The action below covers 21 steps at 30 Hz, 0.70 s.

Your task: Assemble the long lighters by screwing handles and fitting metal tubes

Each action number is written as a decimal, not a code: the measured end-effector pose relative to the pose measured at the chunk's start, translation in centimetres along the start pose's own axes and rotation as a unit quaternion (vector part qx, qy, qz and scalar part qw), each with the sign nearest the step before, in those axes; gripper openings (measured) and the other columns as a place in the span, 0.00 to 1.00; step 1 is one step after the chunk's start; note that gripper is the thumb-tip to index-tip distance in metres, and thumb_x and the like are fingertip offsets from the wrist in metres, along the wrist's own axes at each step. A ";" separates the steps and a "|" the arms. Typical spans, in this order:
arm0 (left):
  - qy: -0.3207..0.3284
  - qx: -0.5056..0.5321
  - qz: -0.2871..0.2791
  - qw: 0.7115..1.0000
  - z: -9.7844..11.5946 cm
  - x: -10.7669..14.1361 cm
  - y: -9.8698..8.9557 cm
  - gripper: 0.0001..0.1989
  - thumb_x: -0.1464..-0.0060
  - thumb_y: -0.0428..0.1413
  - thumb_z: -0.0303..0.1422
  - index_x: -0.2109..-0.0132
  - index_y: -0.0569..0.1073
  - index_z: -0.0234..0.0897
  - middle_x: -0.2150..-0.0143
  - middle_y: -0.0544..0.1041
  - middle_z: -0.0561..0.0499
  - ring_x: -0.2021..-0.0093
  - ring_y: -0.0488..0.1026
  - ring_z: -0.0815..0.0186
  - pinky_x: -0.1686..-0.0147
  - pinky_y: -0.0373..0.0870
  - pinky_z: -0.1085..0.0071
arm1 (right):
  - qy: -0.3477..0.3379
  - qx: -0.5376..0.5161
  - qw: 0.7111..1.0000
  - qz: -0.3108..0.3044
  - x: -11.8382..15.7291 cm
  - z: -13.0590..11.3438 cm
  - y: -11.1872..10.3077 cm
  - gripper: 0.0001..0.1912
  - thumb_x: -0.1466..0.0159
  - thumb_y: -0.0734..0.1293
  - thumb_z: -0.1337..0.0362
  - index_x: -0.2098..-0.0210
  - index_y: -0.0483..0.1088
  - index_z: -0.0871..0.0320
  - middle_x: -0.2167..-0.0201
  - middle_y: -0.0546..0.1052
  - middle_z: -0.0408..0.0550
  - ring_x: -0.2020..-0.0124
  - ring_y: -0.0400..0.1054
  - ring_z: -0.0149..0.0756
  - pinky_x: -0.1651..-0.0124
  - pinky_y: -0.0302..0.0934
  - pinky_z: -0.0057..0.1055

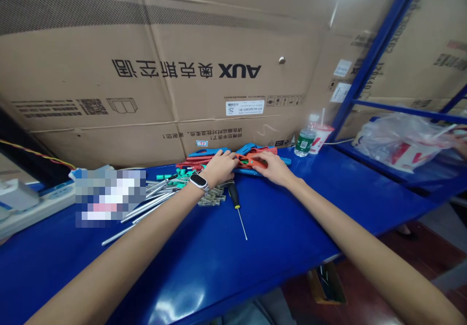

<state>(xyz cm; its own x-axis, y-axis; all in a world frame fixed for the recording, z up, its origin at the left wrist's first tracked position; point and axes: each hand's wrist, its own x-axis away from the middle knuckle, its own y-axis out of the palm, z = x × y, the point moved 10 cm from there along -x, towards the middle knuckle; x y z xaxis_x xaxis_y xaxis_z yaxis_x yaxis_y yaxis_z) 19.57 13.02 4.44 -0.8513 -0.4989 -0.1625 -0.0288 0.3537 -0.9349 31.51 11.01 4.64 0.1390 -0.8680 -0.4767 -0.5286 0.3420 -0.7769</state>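
At the back of the blue table, my right hand (272, 168) is closed with its fingers on an orange plastic part (246, 161) that has openings in it. My left hand (219, 168), with a watch (199, 181) on its wrist, reaches over the same pile; its fingers curl down beside the orange part's left end, and what they grip is hidden. Around the hands lie blue plastic parts (207, 152) and red ones (186, 162). Small green pieces (182, 178) and several clear pieces (211, 198) lie by my left wrist. A black-handled screwdriver (234, 196) points toward me.
Several metal rods (146, 207) lie left of my left forearm. A power strip (54, 198) is at the left edge. Behind stands a large cardboard sheet (175, 96). A bottle (304, 140) and a cup (321, 137) stand back right; a bagged cup (412, 152) sits beyond a blue frame.
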 end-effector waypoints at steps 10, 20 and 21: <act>0.039 0.094 0.078 0.992 -2.7 1.1 -3.5 0.10 0.33 0.50 0.32 0.49 0.73 0.37 0.53 0.75 0.45 0.60 0.74 0.60 0.59 0.65 0.65 | -0.002 -0.086 0.996 -0.020 -2.3 -0.2 0.6 0.13 0.30 0.63 0.61 0.53 0.78 0.57 0.54 0.81 0.53 0.53 0.74 0.44 0.46 0.66 0.46; 0.001 0.070 0.085 0.994 -3.1 7.6 -6.7 0.11 0.33 0.51 0.32 0.48 0.74 0.37 0.53 0.77 0.45 0.60 0.76 0.60 0.63 0.69 0.65 | -0.101 -0.121 0.987 -0.010 1.3 -7.5 0.6 0.11 0.32 0.67 0.58 0.53 0.76 0.53 0.53 0.80 0.49 0.52 0.74 0.41 0.46 0.65 0.42; -0.005 0.073 0.084 0.994 -2.9 8.8 -6.7 0.12 0.33 0.51 0.33 0.47 0.74 0.37 0.52 0.77 0.44 0.59 0.76 0.59 0.63 0.70 0.65 | -0.105 -0.129 0.986 -0.017 1.7 -8.3 0.9 0.11 0.32 0.67 0.58 0.52 0.76 0.53 0.53 0.80 0.49 0.52 0.74 0.41 0.47 0.66 0.41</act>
<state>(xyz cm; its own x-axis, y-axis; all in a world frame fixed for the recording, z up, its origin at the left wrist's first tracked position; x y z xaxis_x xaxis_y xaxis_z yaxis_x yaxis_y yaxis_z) 10.74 8.54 10.21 -0.8319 -0.4513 -0.3229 0.1904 0.3143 -0.9300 24.31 6.90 6.55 0.3167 -0.7741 -0.5481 -0.7123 0.1875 -0.6764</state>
